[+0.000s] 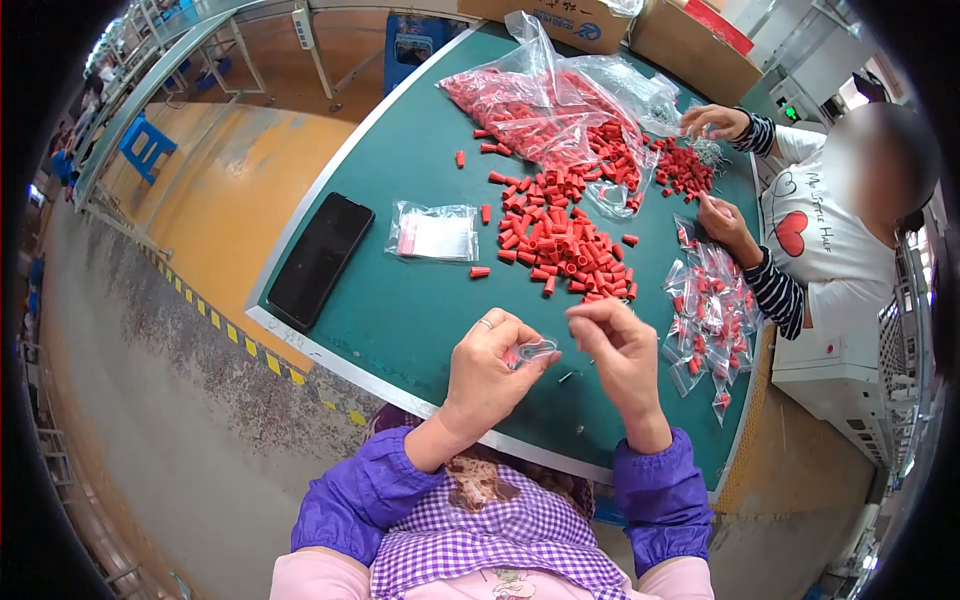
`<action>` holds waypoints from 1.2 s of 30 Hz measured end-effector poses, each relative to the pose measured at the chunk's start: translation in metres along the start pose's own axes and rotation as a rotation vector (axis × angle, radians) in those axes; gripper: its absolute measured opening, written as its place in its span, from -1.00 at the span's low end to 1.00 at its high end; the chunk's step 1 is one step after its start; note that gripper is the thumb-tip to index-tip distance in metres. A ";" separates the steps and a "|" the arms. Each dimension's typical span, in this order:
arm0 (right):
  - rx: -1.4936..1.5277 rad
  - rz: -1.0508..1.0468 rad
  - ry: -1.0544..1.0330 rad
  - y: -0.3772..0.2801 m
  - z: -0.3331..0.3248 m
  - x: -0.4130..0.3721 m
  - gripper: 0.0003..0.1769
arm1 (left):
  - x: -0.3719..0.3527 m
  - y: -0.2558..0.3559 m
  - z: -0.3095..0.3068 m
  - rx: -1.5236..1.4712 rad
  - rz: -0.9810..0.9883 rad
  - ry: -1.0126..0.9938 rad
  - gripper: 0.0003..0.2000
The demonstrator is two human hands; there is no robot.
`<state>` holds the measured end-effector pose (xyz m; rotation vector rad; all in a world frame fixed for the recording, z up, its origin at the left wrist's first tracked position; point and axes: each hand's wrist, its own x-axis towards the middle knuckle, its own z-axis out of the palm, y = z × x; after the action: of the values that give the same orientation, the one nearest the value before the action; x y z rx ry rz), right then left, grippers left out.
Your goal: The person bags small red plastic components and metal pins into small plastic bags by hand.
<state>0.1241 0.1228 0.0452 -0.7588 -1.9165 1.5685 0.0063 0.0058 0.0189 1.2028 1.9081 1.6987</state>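
Note:
My left hand (492,362) is closed on a small clear plastic bag (538,350), pinched between thumb and fingers; some red shows through the plastic. To its right, my right hand (622,352) has its fingers curled together, thumb near the index fingertip. Whatever it may hold is too small to make out. Just beyond my hands lies a loose heap of red tapered plastic caps (565,240), which look like wire connectors. A small metal piece (569,377) lies on the green tabletop (400,310) between my hands.
A large clear bag of red caps (540,110) lies at the back. Flat empty bags (434,232) and a black phone (320,260) are on the left. Filled small bags (712,310) lie on the right, beside a co-worker's hands (728,222). Cardboard boxes (690,50) stand behind.

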 end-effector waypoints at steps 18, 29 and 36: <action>-1.139 -0.203 -0.146 0.022 0.029 0.061 -0.86 | 0.009 -0.010 -0.013 0.017 -0.020 0.087 -0.80; -0.157 0.120 -0.275 -0.005 0.006 0.055 -0.85 | 0.013 -0.015 -0.018 0.151 -0.065 0.046 -0.80; 0.451 0.261 -0.288 -0.017 0.016 0.031 -0.82 | 0.017 -0.014 -0.011 0.190 -0.024 0.033 -0.80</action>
<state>0.0895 0.1319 0.0613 -0.6272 -1.5934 2.2747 -0.0166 0.0122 0.0137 1.2197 2.1352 1.5627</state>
